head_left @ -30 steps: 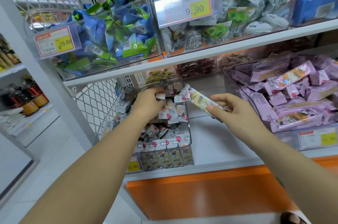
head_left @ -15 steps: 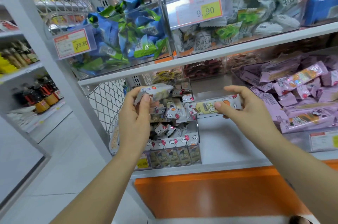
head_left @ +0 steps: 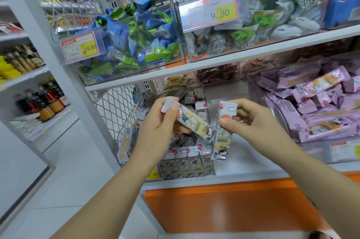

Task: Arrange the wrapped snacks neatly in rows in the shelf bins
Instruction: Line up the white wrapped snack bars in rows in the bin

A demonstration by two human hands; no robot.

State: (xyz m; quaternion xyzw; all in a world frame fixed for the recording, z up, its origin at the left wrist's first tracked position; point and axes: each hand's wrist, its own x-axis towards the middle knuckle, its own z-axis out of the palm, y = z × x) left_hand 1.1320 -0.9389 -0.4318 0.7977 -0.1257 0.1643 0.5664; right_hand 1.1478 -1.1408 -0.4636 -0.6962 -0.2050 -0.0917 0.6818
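left hand (head_left: 156, 131) grips one white cartoon-print snack bar (head_left: 191, 121) by its upper end. the bar slants down toward 4 o'clock. right hand (head_left: 257, 121) pinches a second snack bar (head_left: 224, 133) near its top. it hangs roughly upright, lower end at 6 o'clock. both bars are in the air over the clear shelf bin (head_left: 206, 170), lower ends close together, neither placed yet.

progress, my read: partway.
- done: front row (head_left: 185, 151) along the bin's near edge stands side by side. another tidy layer shows through the front wall below it.
- left: loose pile (head_left: 192, 100) of the same bars at 12 o'clock of the hands, lying jumbled. the two held bars need slotting in behind the front row.
- purple bar bin (head_left: 321, 114) at 3 o'clock is also a heap, looks unsorted.
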